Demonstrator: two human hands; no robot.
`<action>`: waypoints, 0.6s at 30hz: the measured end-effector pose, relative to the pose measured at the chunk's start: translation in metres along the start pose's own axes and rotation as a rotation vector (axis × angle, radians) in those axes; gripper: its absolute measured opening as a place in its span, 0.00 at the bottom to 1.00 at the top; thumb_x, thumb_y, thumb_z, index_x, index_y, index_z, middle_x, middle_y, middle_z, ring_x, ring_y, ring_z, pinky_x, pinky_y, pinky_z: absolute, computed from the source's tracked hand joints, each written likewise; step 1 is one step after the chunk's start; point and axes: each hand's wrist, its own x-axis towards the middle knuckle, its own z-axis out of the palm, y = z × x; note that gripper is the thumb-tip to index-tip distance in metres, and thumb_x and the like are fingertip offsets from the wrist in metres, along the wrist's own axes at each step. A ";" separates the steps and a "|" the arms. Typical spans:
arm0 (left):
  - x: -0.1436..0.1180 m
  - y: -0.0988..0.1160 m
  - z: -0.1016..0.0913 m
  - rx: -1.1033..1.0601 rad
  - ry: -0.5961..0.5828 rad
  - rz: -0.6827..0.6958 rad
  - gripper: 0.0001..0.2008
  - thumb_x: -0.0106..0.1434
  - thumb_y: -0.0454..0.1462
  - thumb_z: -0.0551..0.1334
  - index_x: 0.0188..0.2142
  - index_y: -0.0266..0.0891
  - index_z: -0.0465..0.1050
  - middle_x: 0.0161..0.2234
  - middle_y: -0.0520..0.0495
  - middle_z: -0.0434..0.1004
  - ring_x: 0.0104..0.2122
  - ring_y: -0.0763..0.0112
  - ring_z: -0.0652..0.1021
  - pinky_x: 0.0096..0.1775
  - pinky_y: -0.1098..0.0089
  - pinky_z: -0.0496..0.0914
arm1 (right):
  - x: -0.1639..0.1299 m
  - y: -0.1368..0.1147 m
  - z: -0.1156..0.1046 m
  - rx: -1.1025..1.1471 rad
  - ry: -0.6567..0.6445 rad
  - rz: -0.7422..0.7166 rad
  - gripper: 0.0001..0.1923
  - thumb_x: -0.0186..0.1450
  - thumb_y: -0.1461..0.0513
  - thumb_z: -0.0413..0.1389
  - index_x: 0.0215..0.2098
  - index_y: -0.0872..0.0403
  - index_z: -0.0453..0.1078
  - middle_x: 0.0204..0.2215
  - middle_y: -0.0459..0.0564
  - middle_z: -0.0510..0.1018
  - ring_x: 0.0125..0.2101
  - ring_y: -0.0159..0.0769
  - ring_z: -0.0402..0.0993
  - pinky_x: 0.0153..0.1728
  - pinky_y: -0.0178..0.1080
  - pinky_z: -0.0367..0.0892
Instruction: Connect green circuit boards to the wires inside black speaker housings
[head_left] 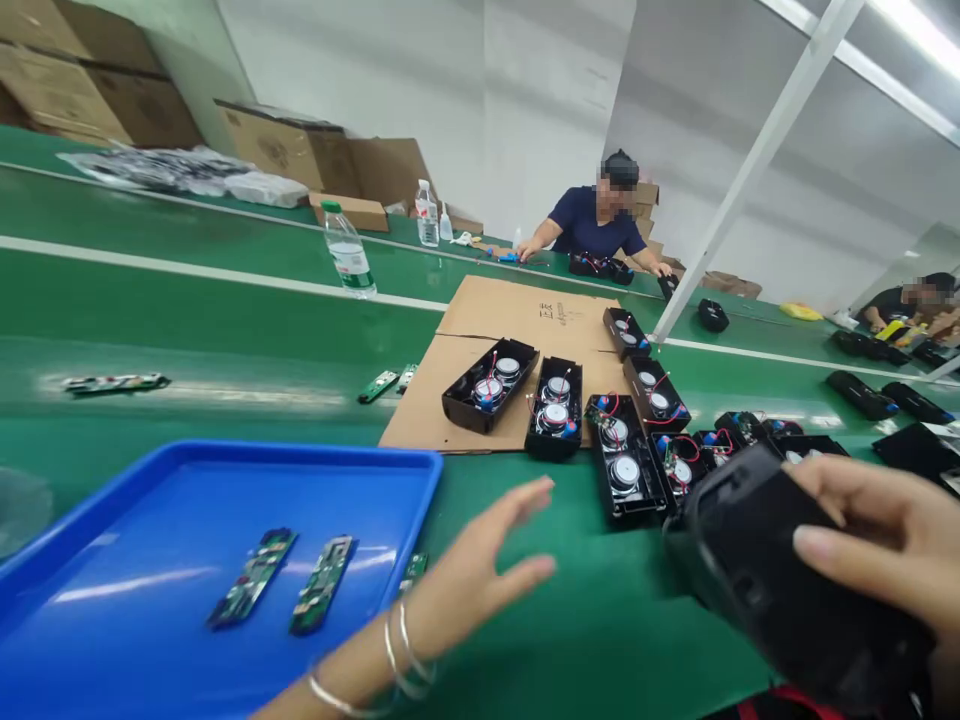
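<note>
My right hand [885, 535] grips a black speaker housing [780, 585] at the lower right, close to the camera. My left hand [472, 570] hovers open over the green table, fingers spread, just right of a blue tray [150, 480]. In the tray lie two green circuit boards [251, 578] [322, 583]; a third small board [413, 568] shows by my left wrist. Ahead of both hands, several open black speaker housings with round drivers and red wires [555, 408] sit on and around a cardboard sheet [525, 310].
A water bottle [349, 252] stands on the far belt. Loose circuit boards [116, 382] [379, 385] lie on the green surface. One person sits working at the back [592, 222], another at the far right [911, 305]. Cardboard boxes [300, 150] stack at the back left. A white post [750, 170] slants upward.
</note>
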 end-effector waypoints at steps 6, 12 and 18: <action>-0.069 -0.020 0.076 -0.505 -0.203 0.235 0.55 0.44 0.58 0.65 0.65 0.48 0.40 0.67 0.38 0.42 0.62 0.46 0.56 0.58 0.49 0.58 | -0.038 0.026 0.094 -0.179 -0.170 -0.141 0.13 0.56 0.56 0.53 0.19 0.52 0.57 0.15 0.40 0.61 0.18 0.29 0.59 0.20 0.31 0.57; -0.092 -0.072 0.079 -0.143 0.507 0.243 0.50 0.52 0.46 0.69 0.65 0.51 0.37 0.65 0.36 0.48 0.62 0.46 0.55 0.58 0.47 0.57 | -0.027 0.007 0.198 -0.531 -0.243 -0.267 0.03 0.57 0.66 0.53 0.26 0.55 0.65 0.23 0.48 0.72 0.26 0.36 0.68 0.26 0.34 0.59; -0.108 -0.098 0.053 0.065 0.424 -0.024 0.41 0.56 0.34 0.63 0.64 0.44 0.44 0.64 0.37 0.54 0.61 0.52 0.60 0.58 0.51 0.59 | -0.018 0.015 0.266 -0.549 -0.369 -0.339 0.09 0.60 0.68 0.51 0.37 0.65 0.71 0.30 0.60 0.77 0.33 0.48 0.74 0.32 0.42 0.69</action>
